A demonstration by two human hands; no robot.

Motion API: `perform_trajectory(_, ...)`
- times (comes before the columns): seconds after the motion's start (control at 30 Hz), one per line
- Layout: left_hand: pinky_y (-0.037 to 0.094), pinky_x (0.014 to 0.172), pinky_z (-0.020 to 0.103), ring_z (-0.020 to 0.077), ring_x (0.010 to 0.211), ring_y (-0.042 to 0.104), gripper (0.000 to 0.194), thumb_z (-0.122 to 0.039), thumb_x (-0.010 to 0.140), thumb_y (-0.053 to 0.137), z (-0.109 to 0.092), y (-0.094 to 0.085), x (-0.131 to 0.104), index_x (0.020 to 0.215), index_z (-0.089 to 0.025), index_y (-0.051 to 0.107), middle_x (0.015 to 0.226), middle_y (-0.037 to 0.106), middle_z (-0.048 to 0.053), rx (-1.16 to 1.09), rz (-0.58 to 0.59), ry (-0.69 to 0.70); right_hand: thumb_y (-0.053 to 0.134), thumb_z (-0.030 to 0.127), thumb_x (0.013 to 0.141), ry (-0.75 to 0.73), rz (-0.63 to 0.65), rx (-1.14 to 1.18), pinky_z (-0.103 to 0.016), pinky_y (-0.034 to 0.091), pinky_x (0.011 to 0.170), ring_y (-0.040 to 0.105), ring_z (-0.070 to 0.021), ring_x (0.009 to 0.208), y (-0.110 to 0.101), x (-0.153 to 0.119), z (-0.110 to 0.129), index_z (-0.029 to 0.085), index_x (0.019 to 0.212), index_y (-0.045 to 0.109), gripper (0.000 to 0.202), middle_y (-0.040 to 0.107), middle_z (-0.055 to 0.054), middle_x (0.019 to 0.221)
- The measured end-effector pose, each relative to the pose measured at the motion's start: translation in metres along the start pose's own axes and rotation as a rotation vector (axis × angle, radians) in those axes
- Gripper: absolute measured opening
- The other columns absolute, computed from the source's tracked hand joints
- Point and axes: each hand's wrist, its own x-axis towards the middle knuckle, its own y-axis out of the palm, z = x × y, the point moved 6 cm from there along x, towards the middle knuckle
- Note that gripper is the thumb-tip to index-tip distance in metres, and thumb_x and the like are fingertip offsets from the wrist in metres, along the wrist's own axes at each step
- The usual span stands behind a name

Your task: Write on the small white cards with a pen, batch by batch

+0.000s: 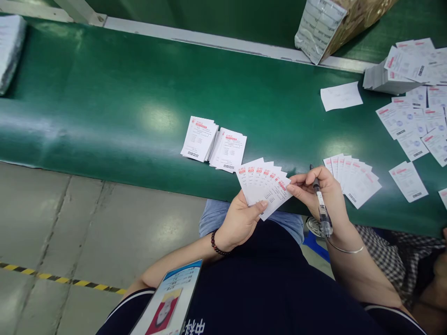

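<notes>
- Nearest, the left hand's grip pinches a fan of cards above the surface's near edge.
- The right hand holds a pen, fingertips narrowed at the fan's right corner: seemingly fingering through cards.
- The next move calls for lightly parting single cards.
- Farther left sit two stacks.

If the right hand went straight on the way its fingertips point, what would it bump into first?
Most likely the fanned cards held in the left hand. The right hand is right by their edge, though whether it touches them is hard to tell from this one view.
</notes>
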Motion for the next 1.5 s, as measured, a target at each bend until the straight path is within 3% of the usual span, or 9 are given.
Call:
perform_trajectory(0.33,0.038,0.112,0.049,0.0294,0.129,0.053,0.056,-0.025,0.077,0.077,0.002,0.000,-0.002,0.129,-0.027,0.058,0.126,0.067,0.006,-0.076,-0.004,-0.057,0.084,0.036,0.066,0.029,-0.014,-0.010,-0.028,0.059,0.060,0.069,-0.0155,0.068,-0.003,0.000,-0.002,0.024,0.075,0.045,0.042,0.074,0.001,0.077)
perform_trajectory(1.03,0.038,0.113,0.048,0.0287,0.131,0.050,0.062,-0.029,0.076,0.079,0.007,-0.001,-0.001,0.133,-0.028,0.054,0.128,0.066,0.006,-0.084,-0.010,-0.051,0.083,0.036,0.069,0.029,0.030,-0.027,-0.031,0.063,0.062,0.071,-0.0164,0.070,-0.006,-0.002,-0.005,0.024,0.075,0.045,0.041,0.075,0.000,0.081)
perform_trajectory(1.17,0.037,0.113,0.048,0.0281,0.132,0.050,0.061,-0.029,0.076,0.079,0.009,-0.001,-0.003,0.132,-0.028,0.055,0.125,0.067,0.006,-0.081,-0.009,-0.062,0.084,0.036,0.066,0.023,0.043,-0.007,-0.034,0.063,0.070,0.072,-0.0180,0.078,-0.005,-0.002,-0.004,0.025,0.076,0.044,0.043,0.075,-0.001,0.091)
perform_trajectory(1.27,0.036,0.114,0.048,0.0273,0.132,0.050,0.058,-0.029,0.076,0.079,0.012,-0.001,-0.004,0.130,-0.029,0.057,0.125,0.067,0.005,-0.077,0.005,-0.076,0.086,0.036,0.064,0.030,0.121,0.026,-0.034,0.062,0.074,0.072,-0.0192,0.086,0.000,0.002,-0.002,0.024,0.076,0.043,0.046,0.074,-0.002,0.102)
perform_trajectory(1.37,0.036,0.114,0.049,0.0280,0.131,0.050,0.055,-0.029,0.077,0.079,0.017,0.000,-0.006,0.128,-0.027,0.058,0.124,0.068,0.006,-0.075,0.024,-0.096,0.087,0.037,0.062,0.046,0.228,0.000,-0.028,0.056,0.059,0.069,-0.0163,0.074,0.005,0.007,0.002,0.024,0.075,0.042,0.048,0.072,-0.002,0.097)
perform_trajectory(1.5,0.035,0.114,0.050,0.0285,0.132,0.049,0.055,-0.031,0.076,0.079,0.021,0.001,-0.007,0.127,-0.027,0.058,0.124,0.067,0.006,-0.075,0.038,-0.110,0.087,0.036,0.061,0.055,0.315,-0.188,-0.021,0.039,0.044,0.054,-0.0101,0.056,0.007,0.013,0.010,0.023,0.070,0.041,0.048,0.059,0.004,0.069)
